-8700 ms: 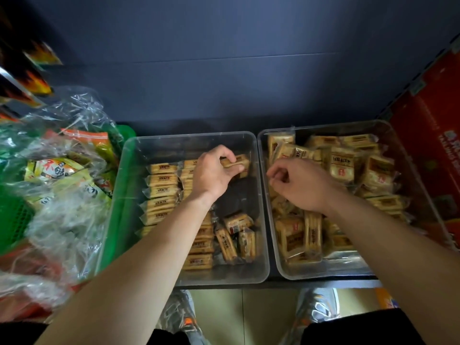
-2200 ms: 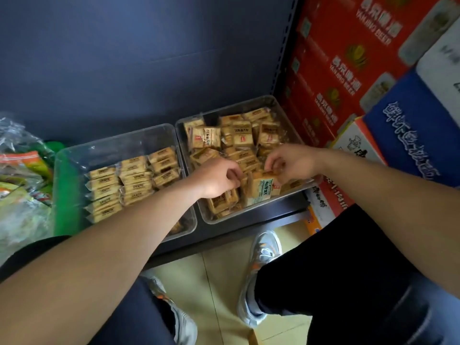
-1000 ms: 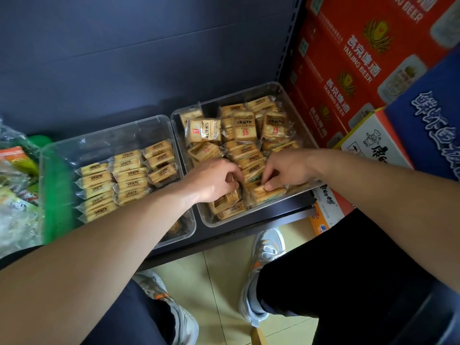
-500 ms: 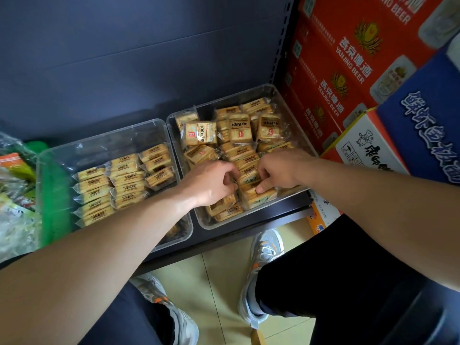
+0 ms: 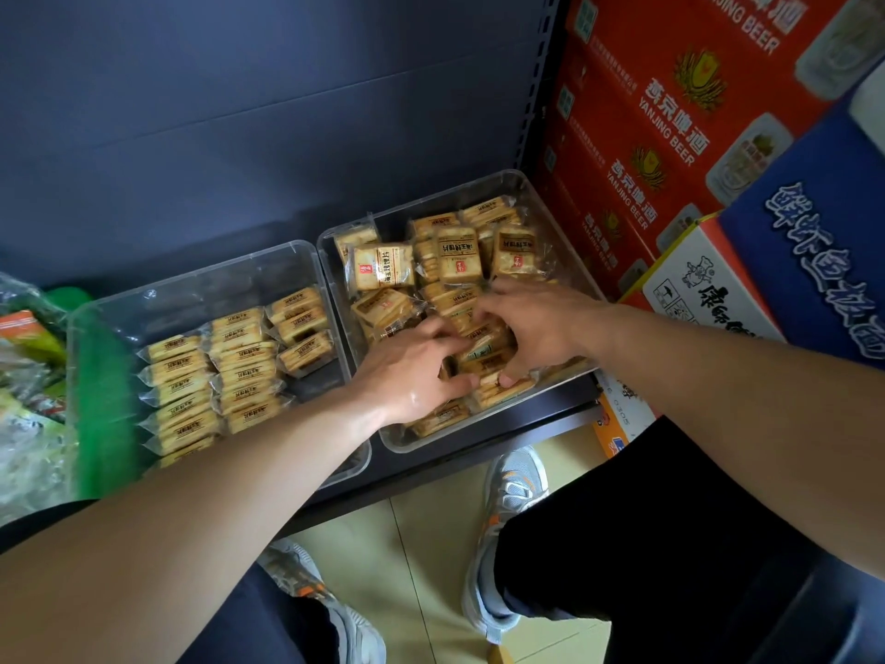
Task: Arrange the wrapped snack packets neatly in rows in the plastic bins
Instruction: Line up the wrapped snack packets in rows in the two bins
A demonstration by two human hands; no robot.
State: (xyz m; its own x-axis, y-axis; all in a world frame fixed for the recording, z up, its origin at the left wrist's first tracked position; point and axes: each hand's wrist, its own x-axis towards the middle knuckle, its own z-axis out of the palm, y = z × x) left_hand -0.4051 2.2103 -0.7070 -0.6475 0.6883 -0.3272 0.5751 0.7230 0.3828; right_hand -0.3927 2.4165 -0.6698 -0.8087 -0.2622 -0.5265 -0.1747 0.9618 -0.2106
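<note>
Both hands now in right bin (image 5: 558, 237), centre-right of frame; left hand (image 5: 414, 373) has quit left bin (image 5: 215, 289). It and right hand (image 5: 538, 323) have closed in, fingers curled on packets (image 5: 483, 349) between them. Left bin: tidy rows. Right bin rear: jumbled. Judgement: squaring a row; much unsorted.

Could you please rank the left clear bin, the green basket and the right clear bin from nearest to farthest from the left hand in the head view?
1. Right clear bin: the left hand is inside it, gripping snack packets.
2. Left clear bin: adjacent, on the hand's left.
3. Green basket: beyond that bin, far left.
</note>
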